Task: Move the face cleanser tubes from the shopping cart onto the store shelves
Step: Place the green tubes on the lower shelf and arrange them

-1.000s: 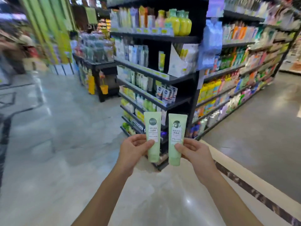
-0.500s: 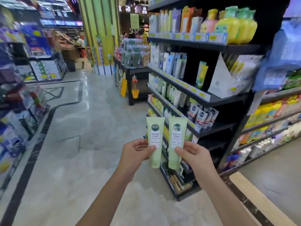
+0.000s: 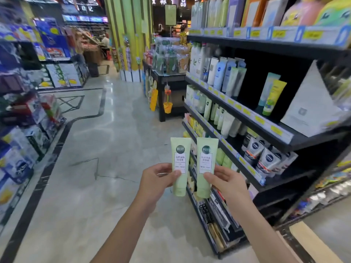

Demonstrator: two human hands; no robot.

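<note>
Two green cleanser tubes [image 3: 180, 164] stand upright side by side, left hand [image 3: 158, 182] pinching one, right hand [image 3: 227, 184] the other.

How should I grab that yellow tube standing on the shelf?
Take the yellow tube by its flat upper half, coming from the open aisle side. It stands cap-down just in front of a paler tube, with a white box on its right, so the top is probably the freest grip.
</note>
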